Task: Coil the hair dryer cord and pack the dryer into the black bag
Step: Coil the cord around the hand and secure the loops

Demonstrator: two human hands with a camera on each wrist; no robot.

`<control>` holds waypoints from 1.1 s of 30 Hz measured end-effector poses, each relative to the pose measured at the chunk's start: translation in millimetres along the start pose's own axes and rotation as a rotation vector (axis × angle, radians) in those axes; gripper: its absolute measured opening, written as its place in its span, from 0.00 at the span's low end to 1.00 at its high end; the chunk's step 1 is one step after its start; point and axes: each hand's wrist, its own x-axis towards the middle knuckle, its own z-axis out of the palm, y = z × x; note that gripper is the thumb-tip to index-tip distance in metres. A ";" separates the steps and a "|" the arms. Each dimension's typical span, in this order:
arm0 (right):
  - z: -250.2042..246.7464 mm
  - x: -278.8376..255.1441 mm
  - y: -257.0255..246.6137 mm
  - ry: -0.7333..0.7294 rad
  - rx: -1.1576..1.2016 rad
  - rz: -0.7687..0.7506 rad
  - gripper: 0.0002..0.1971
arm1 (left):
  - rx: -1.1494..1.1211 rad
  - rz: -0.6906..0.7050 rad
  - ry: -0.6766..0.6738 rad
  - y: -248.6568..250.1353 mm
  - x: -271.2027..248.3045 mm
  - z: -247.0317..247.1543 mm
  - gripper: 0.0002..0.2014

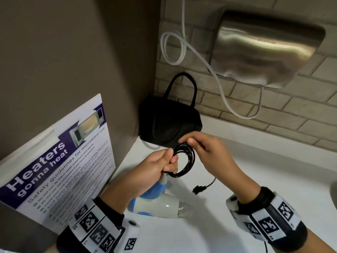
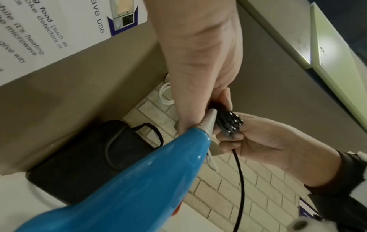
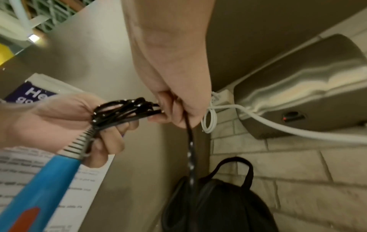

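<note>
The hair dryer (image 1: 160, 205) has a white body and a blue handle (image 2: 139, 185), and hangs over the white counter (image 1: 255, 170). My left hand (image 1: 155, 168) pinches the black cord's coil (image 1: 184, 161) together with the grey strain relief (image 3: 79, 144) at the handle's end. My right hand (image 1: 204, 147) pinches the far side of the coil (image 3: 127, 109), and the loose cord tail (image 3: 190, 157) hangs down from it. The plug (image 1: 197, 189) dangles above the counter. The black bag (image 1: 169, 123) stands in the corner behind the hands; its closure is hard to make out.
A steel hand dryer (image 1: 264, 48) is mounted on the brick wall, and its white cable (image 1: 209, 66) loops down toward the bag. A microwave safety poster (image 1: 60, 161) hangs on the brown side panel at the left. A rounded grey edge (image 1: 334, 194) shows at the right.
</note>
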 end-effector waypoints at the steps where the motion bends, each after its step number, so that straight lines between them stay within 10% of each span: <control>1: -0.1 2.2 -0.1 0.013 -0.039 -0.009 0.10 | -0.027 -0.008 -0.013 0.1 -1.0 0.9 0.17; 8: -12.0 1.6 -9.8 -0.463 0.898 0.586 0.18 | -0.104 0.007 0.047 0.3 -0.2 0.4 0.19; 17: 2.3 -0.4 -9.0 -0.364 1.203 0.743 0.18 | -0.190 -0.080 -0.193 9.8 -6.9 -14.5 0.14; 25: 2.1 1.2 -10.3 -0.366 1.041 0.617 0.18 | -0.114 -0.043 -0.022 13.8 -4.5 -6.4 0.14; 33: -22.7 -9.6 11.9 -0.300 0.249 0.291 0.17 | -0.089 -0.016 0.118 15.6 -1.8 5.6 0.18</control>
